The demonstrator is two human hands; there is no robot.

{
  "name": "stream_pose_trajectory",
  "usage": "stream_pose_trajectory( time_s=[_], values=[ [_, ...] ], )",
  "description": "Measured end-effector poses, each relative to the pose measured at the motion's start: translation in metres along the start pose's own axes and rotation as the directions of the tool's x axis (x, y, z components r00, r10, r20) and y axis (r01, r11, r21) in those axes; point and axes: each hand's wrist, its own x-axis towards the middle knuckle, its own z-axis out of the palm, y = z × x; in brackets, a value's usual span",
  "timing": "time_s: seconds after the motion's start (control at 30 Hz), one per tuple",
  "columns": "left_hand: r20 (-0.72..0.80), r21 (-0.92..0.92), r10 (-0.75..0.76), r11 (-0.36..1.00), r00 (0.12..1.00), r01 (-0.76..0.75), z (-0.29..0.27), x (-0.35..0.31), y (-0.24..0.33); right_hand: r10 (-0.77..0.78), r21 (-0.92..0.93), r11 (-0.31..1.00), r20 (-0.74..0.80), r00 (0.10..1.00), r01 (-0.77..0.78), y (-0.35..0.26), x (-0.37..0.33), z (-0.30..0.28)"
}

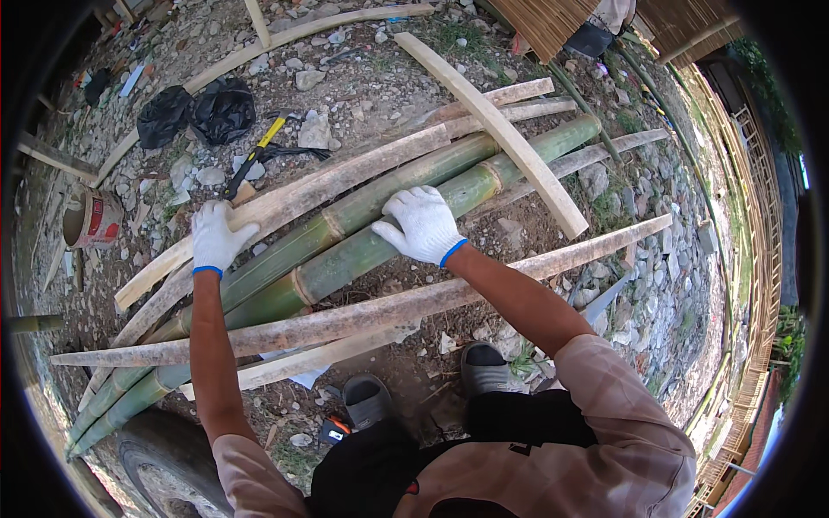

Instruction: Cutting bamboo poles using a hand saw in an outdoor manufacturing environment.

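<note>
My left hand, in a white knit glove, is wrapped over a rough wooden plank toward its left end, thumb apart from the fingers. Curled over a thick green bamboo pole is my right hand, gloved the same way. A second bamboo pole lies alongside, between that pole and the plank. Across the poles at the right rests a pale wooden strip. A long weathered plank crosses them nearer to me, passing under my right forearm. The gloves hide the surfaces beneath them.
A hammer with a yellow and black handle lies beyond the plank, beside black plastic bags. At the left stands a bucket. A tyre and a tape measure are near my feet. Stones litter the ground.
</note>
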Motion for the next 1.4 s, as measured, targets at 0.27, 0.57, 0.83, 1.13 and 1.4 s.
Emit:
stream_pose_trajectory(
  time_s=[0.27,0.57,0.83,1.13,1.4],
  values=[
    [0.06,-0.166,-0.03,0.985,0.998,0.039,0.004,0.025,-0.016,0.002,-0.04,0.999,-0.009,1.0,-0.002,-0.005,0.002,-0.001],
    [0.09,0.129,0.057,0.989,0.994,-0.069,-0.019,0.029,-0.01,0.02,-0.007,1.0,0.003,1.0,-0.02,-0.003,0.0,-0.004],
    [-0.117,0.523,0.065,0.853,0.991,0.006,-0.055,0.021,-0.071,0.004,0.024,1.0,-0.031,1.0,-0.003,0.0,0.003,-0.001],
    [-0.1,0.454,-0.083,0.883,0.991,0.12,-0.05,-0.026,-0.107,0.022,0.012,1.0,-0.177,0.984,-0.02,-0.004,-0.006,-0.038],
    [-0.148,0.445,-0.019,0.892,0.989,0.084,-0.057,-0.023,-0.115,0.637,-0.108,0.763,-0.037,0.77,-0.637,0.084,-0.042,-0.097]
  ],
)
